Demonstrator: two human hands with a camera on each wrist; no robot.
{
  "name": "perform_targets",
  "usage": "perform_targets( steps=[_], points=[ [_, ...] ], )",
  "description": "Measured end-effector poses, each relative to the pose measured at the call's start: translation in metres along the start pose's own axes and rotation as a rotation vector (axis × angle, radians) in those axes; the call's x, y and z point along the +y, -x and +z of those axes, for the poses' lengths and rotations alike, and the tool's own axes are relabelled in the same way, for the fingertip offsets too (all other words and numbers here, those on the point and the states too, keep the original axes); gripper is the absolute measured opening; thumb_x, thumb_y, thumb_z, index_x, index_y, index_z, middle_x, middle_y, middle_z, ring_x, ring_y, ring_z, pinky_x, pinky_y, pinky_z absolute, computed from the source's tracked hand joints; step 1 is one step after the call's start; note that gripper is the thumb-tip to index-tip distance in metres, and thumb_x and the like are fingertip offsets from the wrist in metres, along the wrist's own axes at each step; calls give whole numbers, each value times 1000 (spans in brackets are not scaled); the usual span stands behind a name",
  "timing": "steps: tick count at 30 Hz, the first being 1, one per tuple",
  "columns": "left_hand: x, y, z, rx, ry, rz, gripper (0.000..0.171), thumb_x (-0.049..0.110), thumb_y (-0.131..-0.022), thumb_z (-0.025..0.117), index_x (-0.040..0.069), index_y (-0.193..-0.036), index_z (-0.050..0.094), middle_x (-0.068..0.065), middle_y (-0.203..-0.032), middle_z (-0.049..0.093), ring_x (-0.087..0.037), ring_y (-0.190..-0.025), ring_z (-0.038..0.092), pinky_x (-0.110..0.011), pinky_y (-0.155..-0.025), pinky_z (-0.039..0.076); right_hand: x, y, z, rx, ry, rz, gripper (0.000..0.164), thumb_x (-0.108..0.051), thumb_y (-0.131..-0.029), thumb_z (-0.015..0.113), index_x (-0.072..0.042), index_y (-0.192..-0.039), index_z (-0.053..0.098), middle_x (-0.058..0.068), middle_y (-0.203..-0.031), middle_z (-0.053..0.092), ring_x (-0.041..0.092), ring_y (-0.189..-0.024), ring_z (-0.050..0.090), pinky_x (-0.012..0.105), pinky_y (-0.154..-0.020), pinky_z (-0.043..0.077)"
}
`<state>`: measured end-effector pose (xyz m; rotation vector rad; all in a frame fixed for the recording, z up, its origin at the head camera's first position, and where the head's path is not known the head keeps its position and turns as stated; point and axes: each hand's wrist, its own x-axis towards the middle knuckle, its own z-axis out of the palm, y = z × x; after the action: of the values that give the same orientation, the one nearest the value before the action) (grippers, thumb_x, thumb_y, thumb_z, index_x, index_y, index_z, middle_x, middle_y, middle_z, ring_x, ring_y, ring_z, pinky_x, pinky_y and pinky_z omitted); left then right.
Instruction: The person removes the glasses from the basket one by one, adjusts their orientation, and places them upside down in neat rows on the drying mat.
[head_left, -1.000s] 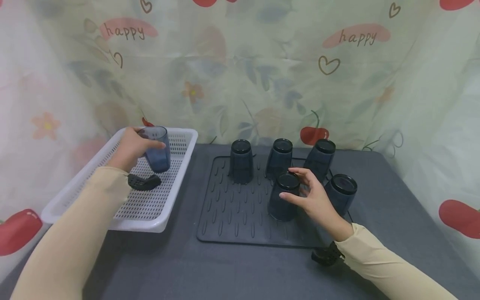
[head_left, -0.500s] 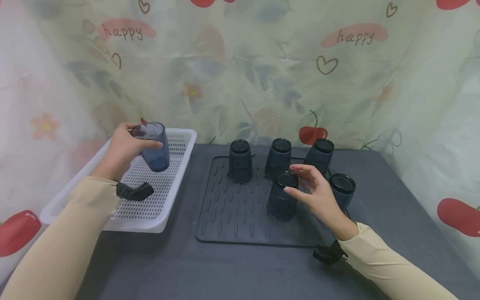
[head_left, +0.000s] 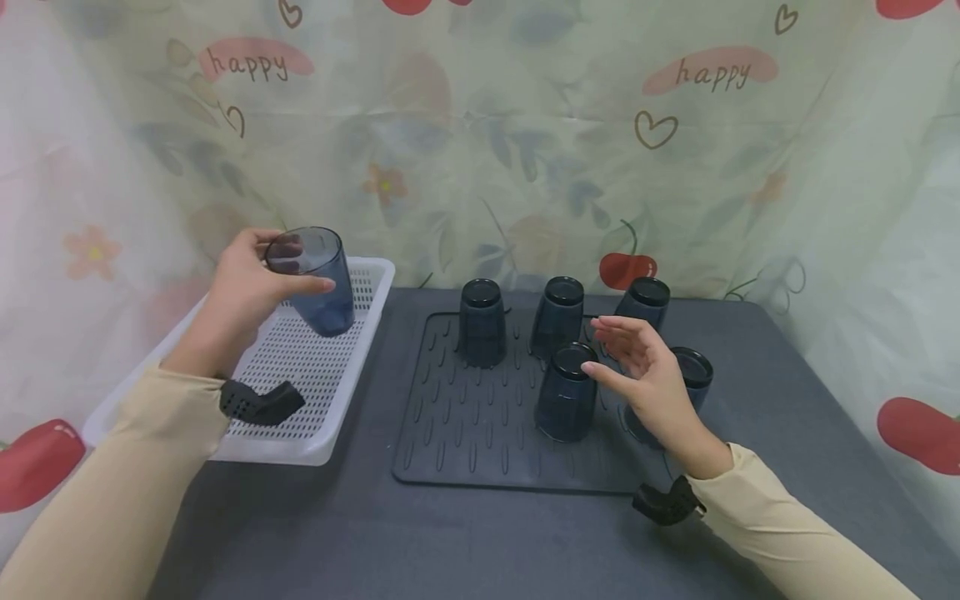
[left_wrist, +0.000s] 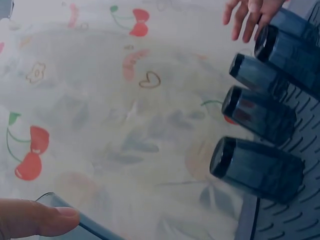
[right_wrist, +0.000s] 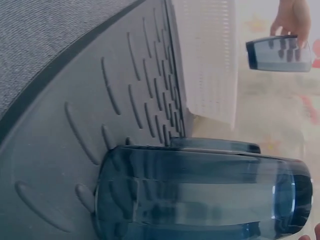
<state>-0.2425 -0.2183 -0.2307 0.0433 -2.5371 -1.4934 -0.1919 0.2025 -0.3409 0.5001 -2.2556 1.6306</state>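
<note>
My left hand (head_left: 243, 292) grips a blue-tinted drinking glass (head_left: 326, 296), its mouth up and tilted, over the white basket (head_left: 366, 354). The thumb lies along the near side of the glass; the other fingers are behind it. My right hand (head_left: 651, 383) is beside an upside-down glass (head_left: 566, 404) on the dark drying mat (head_left: 465, 446), its fingers spread and gently bent with nothing between them. In the head view the thumb tip overlaps that glass's base. In the right wrist view the same glass (right_wrist: 200, 192) stands close by on the mat.
Behind are more upside-down glasses: one at the left (head_left: 482, 325), one in the middle (head_left: 557, 321) and one at the right (head_left: 645, 300), partly covered by the right hand. Another glass (head_left: 693, 375) sits right of that hand. A patterned curtain (head_left: 465, 167) encloses the table.
My left hand has raised the glass higher above the basket and tilted it. My right hand has let go of the front glass and drawn back to the right, its fingers opening.
</note>
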Motion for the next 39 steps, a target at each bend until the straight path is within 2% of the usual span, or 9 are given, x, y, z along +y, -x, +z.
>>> perform_targets(
  steps=[5,12,18,22,33,39],
  points=[
    [11,14,4,-2,48,30,82,14,-76,82,9,-142,34,-3,-134,49,-21,-123,50,-27,-92,45,-4,-1,-1,11,-12,-30,56,-1,-84,72,-3,-134,47,8,-135,55,6,-120,53,16,-101,42],
    [22,32,15,-17,152,56,85,17,-78,82,12,-145,30,-6,-140,47,-20,-127,49,-35,-101,44,-7,-1,0,7,-66,-53,57,4,-83,71,-1,-134,46,2,-133,55,7,-122,54,18,-102,43],
    [27,45,32,-6,314,130,76,6,-79,79,12,-140,34,-3,-133,50,-21,-126,50,-22,-93,49,-12,-1,2,-1,-142,-79,58,9,-83,69,0,-135,46,-1,-132,55,10,-123,54,22,-104,42],
    [29,53,43,-38,453,167,71,-1,-80,75,9,-137,35,-2,-127,51,-25,-127,50,-17,-87,51,-15,-1,2,-12,-206,-98,58,12,-82,68,1,-135,45,0,-133,55,11,-124,54,24,-104,42],
    [38,70,75,-97,703,185,60,-11,-81,68,10,-129,39,-4,-125,54,-18,-117,56,-21,-83,54,-21,0,8,-36,-277,-132,60,15,-81,67,3,-135,44,1,-133,56,14,-124,54,26,-103,44],
    [41,78,90,-133,765,184,60,-14,-80,65,10,-128,40,-5,-126,54,-19,-120,56,-24,-87,54,-20,0,14,-78,-338,-167,62,17,-80,66,4,-136,42,6,-134,55,17,-124,53,29,-104,44]
  ],
)
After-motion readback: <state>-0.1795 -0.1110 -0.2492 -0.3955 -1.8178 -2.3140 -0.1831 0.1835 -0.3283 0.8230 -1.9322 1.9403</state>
